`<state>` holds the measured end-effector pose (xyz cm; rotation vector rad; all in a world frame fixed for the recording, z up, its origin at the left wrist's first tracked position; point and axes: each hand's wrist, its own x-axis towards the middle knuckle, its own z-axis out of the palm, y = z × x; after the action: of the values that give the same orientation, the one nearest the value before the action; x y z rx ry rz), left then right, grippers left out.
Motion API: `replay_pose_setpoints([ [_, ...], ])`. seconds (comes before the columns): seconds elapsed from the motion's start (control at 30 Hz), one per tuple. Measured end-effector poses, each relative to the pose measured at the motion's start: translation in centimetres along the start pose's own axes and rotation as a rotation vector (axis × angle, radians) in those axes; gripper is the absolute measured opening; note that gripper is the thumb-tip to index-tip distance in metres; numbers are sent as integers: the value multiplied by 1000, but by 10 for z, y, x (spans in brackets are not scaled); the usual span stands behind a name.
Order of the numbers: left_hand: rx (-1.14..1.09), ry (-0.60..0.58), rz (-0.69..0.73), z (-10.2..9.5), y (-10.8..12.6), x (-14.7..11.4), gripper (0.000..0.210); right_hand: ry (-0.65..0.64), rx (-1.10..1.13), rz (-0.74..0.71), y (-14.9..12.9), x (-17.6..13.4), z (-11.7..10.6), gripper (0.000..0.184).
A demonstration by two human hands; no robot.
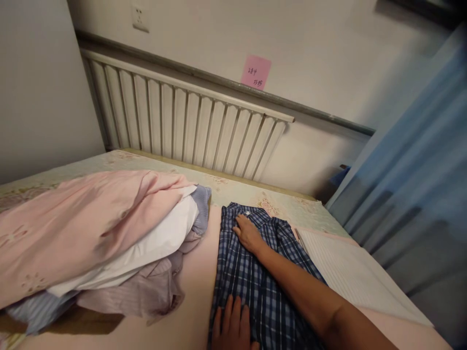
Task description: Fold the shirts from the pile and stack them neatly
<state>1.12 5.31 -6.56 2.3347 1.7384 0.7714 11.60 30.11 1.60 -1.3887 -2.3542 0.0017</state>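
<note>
A dark blue plaid shirt [233, 272] lies lengthwise on the bed, its collar toward the wall. My right hand [250, 234] reaches across from the right and is at the front just below the collar. Its fingers are bent down onto the cloth and look closed on it, though the fingertips partly hide the contact. My left hand [232, 326] rests lower on the shirt at the bottom edge of the view, fingers stretched out flat and holding nothing. My right forearm covers part of the shirt's right side.
To the left is a heap of clothes with a pink garment [83, 214] on top and a white one [160, 238] beneath. A folded white striped cloth [361, 272] lies right of the shirt. A radiator [182, 121] stands behind the bed; a blue curtain [412, 194] hangs right.
</note>
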Motion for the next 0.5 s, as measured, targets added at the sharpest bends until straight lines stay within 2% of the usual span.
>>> replay_pose_setpoints([
  [0.13, -45, -155, 65, 7, -16, 3, 63, -70, -4, -5, -5, 3, 20, 54],
  [0.23, -43, -208, 83, 3, -19, 6, 66, -101, 6, 4, -5, 6, 18, 55],
  [0.37, 0, -188, 21, -17, -2, 9, 60, -96, 44, 15, -8, -15, -13, 52],
  [0.43, 32, -180, -11, -29, 9, 9, 58, -59, 57, 31, -8, -43, -37, 51],
  [0.5, 61, -172, -23, -40, 16, 9, 56, -7, 68, 70, -1, -83, -63, 48],
])
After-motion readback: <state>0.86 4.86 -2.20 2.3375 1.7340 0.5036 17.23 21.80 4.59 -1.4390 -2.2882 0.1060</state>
